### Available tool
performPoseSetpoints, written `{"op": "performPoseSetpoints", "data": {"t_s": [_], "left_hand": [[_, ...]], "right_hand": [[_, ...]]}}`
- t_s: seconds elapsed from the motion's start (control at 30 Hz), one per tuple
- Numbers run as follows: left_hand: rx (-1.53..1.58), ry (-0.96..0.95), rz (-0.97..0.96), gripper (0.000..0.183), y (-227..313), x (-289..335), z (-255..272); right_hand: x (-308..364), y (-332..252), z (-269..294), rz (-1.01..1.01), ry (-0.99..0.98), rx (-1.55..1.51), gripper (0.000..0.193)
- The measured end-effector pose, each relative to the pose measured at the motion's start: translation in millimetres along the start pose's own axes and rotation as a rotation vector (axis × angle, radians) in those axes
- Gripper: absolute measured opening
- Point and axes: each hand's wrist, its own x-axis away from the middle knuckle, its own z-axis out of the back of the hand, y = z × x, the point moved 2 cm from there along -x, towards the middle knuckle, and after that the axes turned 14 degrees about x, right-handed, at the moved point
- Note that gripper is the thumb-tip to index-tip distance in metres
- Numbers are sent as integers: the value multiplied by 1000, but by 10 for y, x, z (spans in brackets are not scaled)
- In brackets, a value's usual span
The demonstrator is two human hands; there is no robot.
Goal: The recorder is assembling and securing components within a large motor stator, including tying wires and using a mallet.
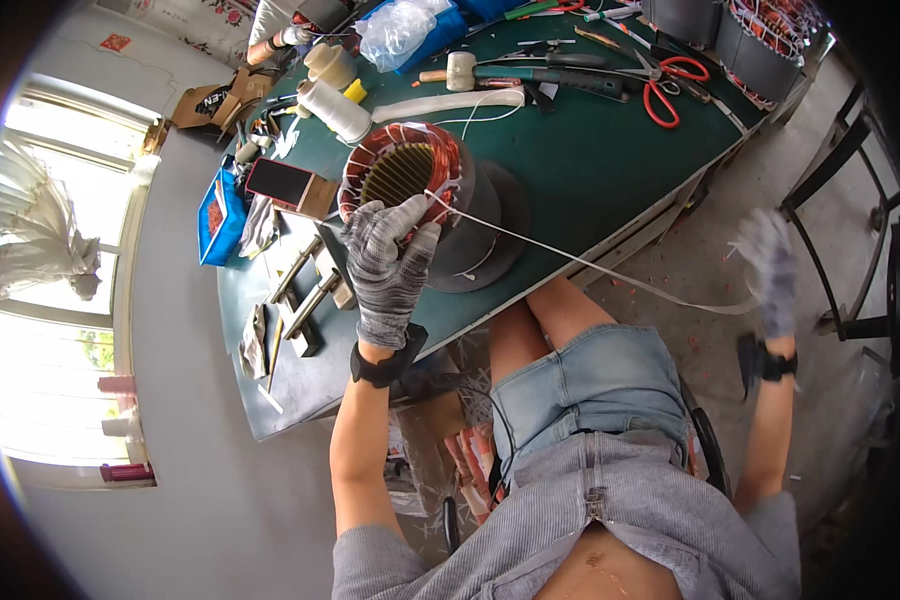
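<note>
Where the left hand (pixel 388 265) grips the stator (pixel 442 160), its bore (pixel 398 176) axis leans leftward, right hand (pixel 772 268) blurred beyond telling.

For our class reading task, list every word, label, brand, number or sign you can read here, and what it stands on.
Cardboard box: large dark lettering, which I won't copy out.
Red square on the wall: too small to tell whether it bears writing.
Phone: dark screen, no readable text.
Wound ring, touched by the left hand: no lettering that I can make out.
</note>
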Motion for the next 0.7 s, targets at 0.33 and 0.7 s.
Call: {"op": "performPoseSetpoints", "data": {"t_s": [0.33,0.7], "left_hand": [[-4,-91,-129,20,-76,-31,114],[-36,-21,-187,23,-53,-50,14]], "right_hand": [[-636,-2421,-3477,1086,124,239,23],[92,-1767,-2672,146,-711,-457,18]]}}
